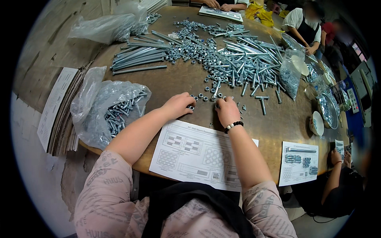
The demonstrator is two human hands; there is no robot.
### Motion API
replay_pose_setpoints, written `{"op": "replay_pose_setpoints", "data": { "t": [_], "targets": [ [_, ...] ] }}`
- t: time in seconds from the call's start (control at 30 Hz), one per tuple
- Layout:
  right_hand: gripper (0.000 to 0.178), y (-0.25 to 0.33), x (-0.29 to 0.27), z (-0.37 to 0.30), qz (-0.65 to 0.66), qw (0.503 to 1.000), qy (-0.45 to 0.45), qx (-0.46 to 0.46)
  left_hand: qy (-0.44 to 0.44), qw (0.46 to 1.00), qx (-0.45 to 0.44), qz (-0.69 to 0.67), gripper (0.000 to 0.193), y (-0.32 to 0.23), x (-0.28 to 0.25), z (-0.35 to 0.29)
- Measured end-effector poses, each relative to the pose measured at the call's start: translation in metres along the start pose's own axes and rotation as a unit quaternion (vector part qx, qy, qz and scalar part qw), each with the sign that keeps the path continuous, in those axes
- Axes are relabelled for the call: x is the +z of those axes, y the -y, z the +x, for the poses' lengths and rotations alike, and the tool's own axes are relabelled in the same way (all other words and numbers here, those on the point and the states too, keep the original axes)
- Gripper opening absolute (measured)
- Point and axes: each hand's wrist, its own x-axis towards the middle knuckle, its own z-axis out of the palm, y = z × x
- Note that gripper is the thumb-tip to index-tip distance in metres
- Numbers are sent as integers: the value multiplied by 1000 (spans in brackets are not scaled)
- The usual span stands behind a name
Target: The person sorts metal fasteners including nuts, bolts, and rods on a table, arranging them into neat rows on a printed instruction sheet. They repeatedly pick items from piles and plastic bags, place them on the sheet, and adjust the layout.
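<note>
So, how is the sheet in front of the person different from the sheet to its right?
The near sheet has its drawings mostly bare, while the right sheet has metal parts laid on it. The near sheet looks larger in the picture than the right sheet. The right forearm crosses over the near sheet, but not the right sheet. Both are white with printed drawings.

Just behind the right fingers (223, 102) sits a beaded bracelet (233, 125), black with some white; farther back, short dusty-pink, grey-lettered sleeves (105, 176) and a draped black cloth (198, 193).
</note>
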Motion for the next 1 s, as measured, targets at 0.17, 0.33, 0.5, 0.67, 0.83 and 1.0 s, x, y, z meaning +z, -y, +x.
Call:
{"op": "replay_pose_setpoints", "data": {
  "t": [0.17, 0.33, 0.5, 0.67, 0.83, 1.0],
  "targets": [
    [17, -4, 1, -5, 17, 999, 35, -28, 22, 998, 56, 0, 15, 14, -2, 3],
    [15, -8, 6, -6, 18, 999, 29, -19, -58, 996, -18, 60, 16, 5, 6, 5],
    [17, -1, -13, -39, 128, 992, -7, -4, -95, 994, 8, 62, 20, -3, 14, -12],
    [19, 0, -48, -118, 154, 987, 34, -12, -65, 995, 66, -47, 21, -56, 27, -38],
    [17, -3, -51, -152, 107, 992, 63, -8, 8, 992, 116, -56, 20, -99, 60, -58],
    [17, 4, -44, -152, 119, 992, 37, -20, 26, 990, 116, -81, 17, -103, 67, -55]
  ]
}}
